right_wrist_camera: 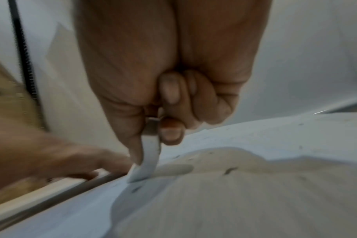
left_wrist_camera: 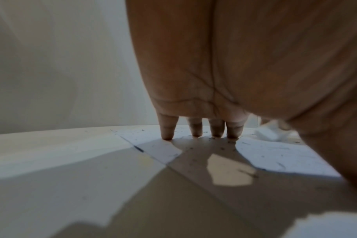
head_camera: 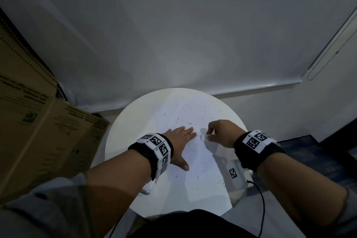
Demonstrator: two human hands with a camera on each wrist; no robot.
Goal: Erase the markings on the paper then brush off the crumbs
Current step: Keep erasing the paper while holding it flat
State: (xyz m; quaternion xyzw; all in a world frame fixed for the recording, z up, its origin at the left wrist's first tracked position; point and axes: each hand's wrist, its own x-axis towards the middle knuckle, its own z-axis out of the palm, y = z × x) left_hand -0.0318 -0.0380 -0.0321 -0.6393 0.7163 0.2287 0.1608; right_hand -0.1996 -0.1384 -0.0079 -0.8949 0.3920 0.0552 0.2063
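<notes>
A white sheet of paper [head_camera: 204, 162] lies on a round white table [head_camera: 119, 141], strewn with several dark eraser crumbs [head_camera: 189, 123]. My left hand [head_camera: 178, 141] lies flat on the paper with straight fingers [left_wrist_camera: 196, 128] pressing it down. My right hand [head_camera: 218, 131] pinches a white eraser [head_camera: 203, 137] between thumb and fingers, its lower end touching the paper just right of the left fingertips. In the right wrist view the eraser [right_wrist_camera: 147, 162] stands tilted on the paper [right_wrist_camera: 234, 201], with crumbs [right_wrist_camera: 230, 170] near it. No pencil marks show clearly.
A brown cardboard box [head_camera: 38, 131] stands at the table's left. A white wall and a roller blind [head_camera: 173, 35] rise behind. A small white block with a square marker [head_camera: 233, 174] sits under my right wrist. A black cable [head_camera: 261, 208] hangs at the right.
</notes>
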